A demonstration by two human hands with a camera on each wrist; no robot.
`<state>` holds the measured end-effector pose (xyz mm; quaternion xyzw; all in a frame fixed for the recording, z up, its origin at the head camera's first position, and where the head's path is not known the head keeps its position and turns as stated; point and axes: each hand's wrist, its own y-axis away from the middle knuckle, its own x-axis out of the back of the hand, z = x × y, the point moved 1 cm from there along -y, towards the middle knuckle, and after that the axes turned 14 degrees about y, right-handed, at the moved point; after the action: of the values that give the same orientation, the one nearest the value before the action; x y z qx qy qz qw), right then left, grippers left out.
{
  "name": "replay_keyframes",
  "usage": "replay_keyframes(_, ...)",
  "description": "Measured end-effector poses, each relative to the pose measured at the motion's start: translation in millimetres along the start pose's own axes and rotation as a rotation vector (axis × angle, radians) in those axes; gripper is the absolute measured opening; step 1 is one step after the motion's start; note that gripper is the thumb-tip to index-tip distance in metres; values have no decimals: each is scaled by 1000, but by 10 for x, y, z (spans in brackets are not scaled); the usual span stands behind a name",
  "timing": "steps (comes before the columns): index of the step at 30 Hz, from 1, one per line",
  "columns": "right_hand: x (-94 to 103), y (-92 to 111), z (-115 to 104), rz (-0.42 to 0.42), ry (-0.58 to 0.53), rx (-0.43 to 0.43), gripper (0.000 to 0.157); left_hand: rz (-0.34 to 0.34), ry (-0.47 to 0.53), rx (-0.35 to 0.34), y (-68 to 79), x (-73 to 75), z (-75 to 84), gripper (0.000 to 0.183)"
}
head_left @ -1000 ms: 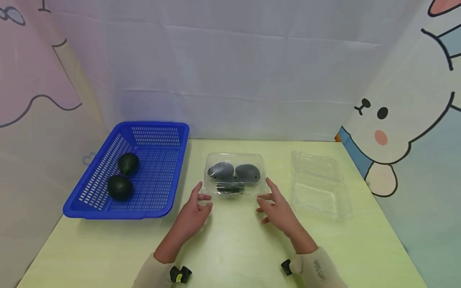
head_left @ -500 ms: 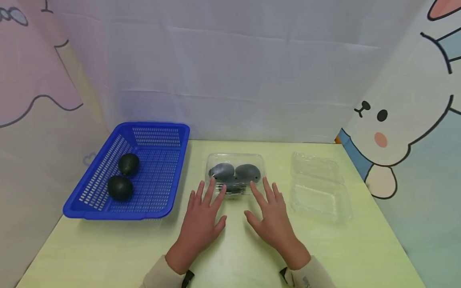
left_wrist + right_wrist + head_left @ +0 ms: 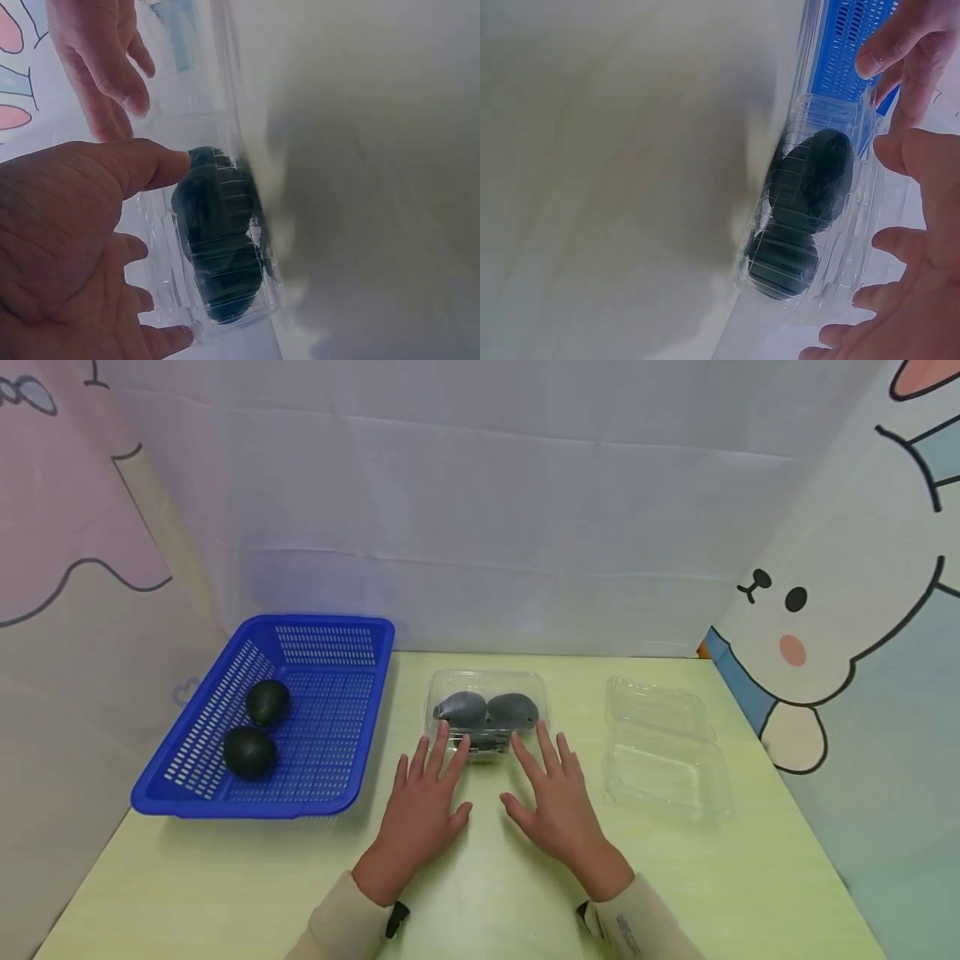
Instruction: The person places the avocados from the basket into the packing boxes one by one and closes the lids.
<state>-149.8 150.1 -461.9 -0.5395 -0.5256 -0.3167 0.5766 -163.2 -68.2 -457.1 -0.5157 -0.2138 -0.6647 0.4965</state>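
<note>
A clear plastic clamshell box (image 3: 487, 677) with its lid down stands in the middle of the table, dark avocados (image 3: 513, 711) showing through it. My left hand (image 3: 420, 814) lies palm down with spread fingers, its fingertips at the box's front left. On the front right is my right hand (image 3: 561, 810), likewise with straight, spread fingers. Neither hand grips anything; whether every fingertip touches the lid cannot be told. The wrist views show the avocados (image 3: 214, 225) behind the ribbed front wall of the box (image 3: 802, 187).
A blue plastic basket (image 3: 318, 735) with two dark avocados (image 3: 251, 752) stands on the left. To the right lies an open clear clamshell (image 3: 667, 743) on the pale table (image 3: 495, 893). A printed cloth (image 3: 480, 527) hangs behind the table's far edge.
Both hands have turned from beside the box, fingers apart, to palms down at its front. Over the last half second the box has shifted slightly away from me.
</note>
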Motion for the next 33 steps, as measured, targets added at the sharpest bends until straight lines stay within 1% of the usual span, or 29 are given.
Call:
replay_keyframes(5, -13, -154, 8, -36, -13, -8, 81, -18, 9, 28, -130, 27, -46, 90)
replay_keyframes(12, -22, -372, 16, -67, -26, -4, 80, -56, 48, 96, -329, 52, -103, 88)
replay_keyframes(17, -31, -471, 31, -94, -44, -16, 79, -67, 66, 130, -429, 44, -138, 87)
replay_keyframes(21, -26, -494, 34, -114, -47, -24, 80, -81, 68, 143, -461, 38, -152, 88)
replay_keyframes(30, -29, -509, 55, -119, -73, -16, 81, -82, 53, 138, -469, 54, -155, 89)
replay_keyframes(33, -17, -495, 68, -116, -109, -15, 81, -88, 52, 141, -467, 60, -150, 89)
